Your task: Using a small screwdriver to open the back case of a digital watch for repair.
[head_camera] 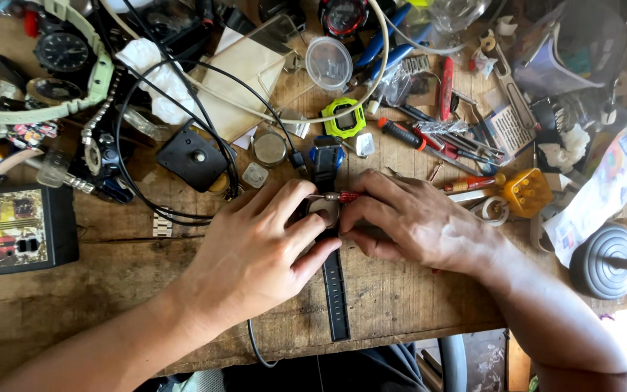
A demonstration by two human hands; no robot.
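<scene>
Wooden tabletop point(415, 297), cluttered along the far half, bare near the front edge.

Tester box point(12, 229) at the left edge, black with a yellow panel. Black cable point(128, 109) loops across the left-centre. Grey round base point(604, 260) at right with a rod sticking out.

Both hands meet mid-table over a watch point(326, 210). Left hand point(255, 250): fingers curled around the watch case from the left, thumb and index pressed on it. Right hand point(415, 218): fingers pressed together, pinching a small red-handled screwdriver point(339, 196) laid across the top of the case. Case mostly hidden by the fingers. Black strap point(335, 294) runs from under the hands toward the front edge, flat on the wood.

Containers:
- Clear plastic pouch point(567, 51) top right, stuffed with items I can't make out.
- Round clear lid or dish point(329, 63) top centre, looks empty.
- Yellow holder point(525, 192) just right of the right hand, holes on top; contents unclear.

Small stuff: green watch bezel point(343, 118), blue watch case point(326, 154) just beyond the hands, red-handled screwdrivers point(429, 141) scattered right of centre.
</scene>
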